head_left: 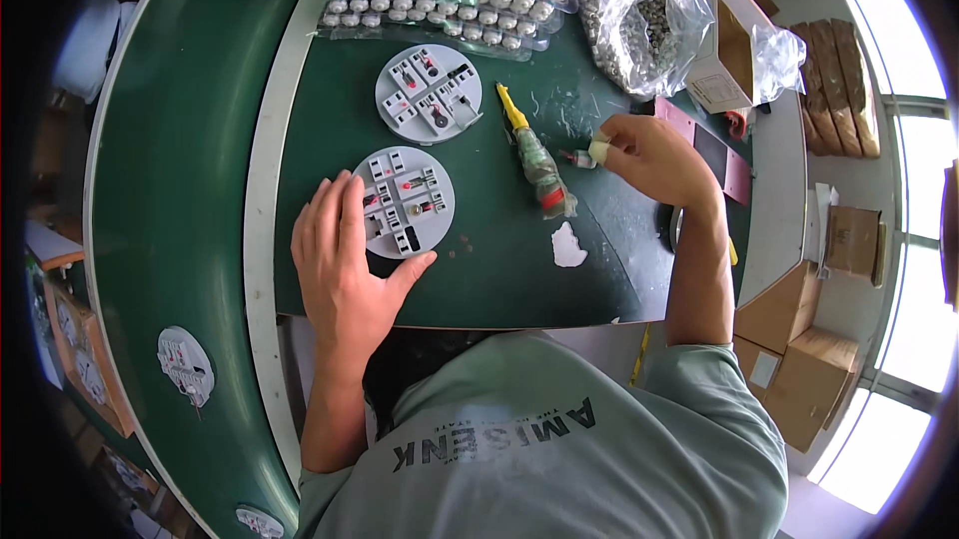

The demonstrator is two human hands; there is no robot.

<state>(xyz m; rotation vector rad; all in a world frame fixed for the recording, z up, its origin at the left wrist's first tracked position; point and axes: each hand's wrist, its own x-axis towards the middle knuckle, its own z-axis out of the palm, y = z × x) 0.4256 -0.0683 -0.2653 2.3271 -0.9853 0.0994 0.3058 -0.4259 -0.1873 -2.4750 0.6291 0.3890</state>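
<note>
I see the left hand (347,264) open and spread against a round grey base (436,223), fingers on its left side and thumb by its near edge. The base lies flat on the dark-green tabletop (489,284), near its left end. The right hand (649,154) has its fingers bent together, a pale cover on one fingertip, beside a small silvery part (579,158); whether it grips that part I cannot tell.

A clear plastic bag (611,44) holds a heap of small metal pieces. Next to it stands one open cardboard box (717,89), whose contents I cannot make out. Clear trays (440,14) carry rows of round silvery pieces, too many for me to count.

I count two round bases on the tabletop, the second base (398,114) just beyond the first, and two more on the green belt (190,239) at left. One yellow-tipped tool (539,169) lies with its tip away from the wearer, its long axis slanting from far left to near right. The silvery part's reddish end points left.
</note>
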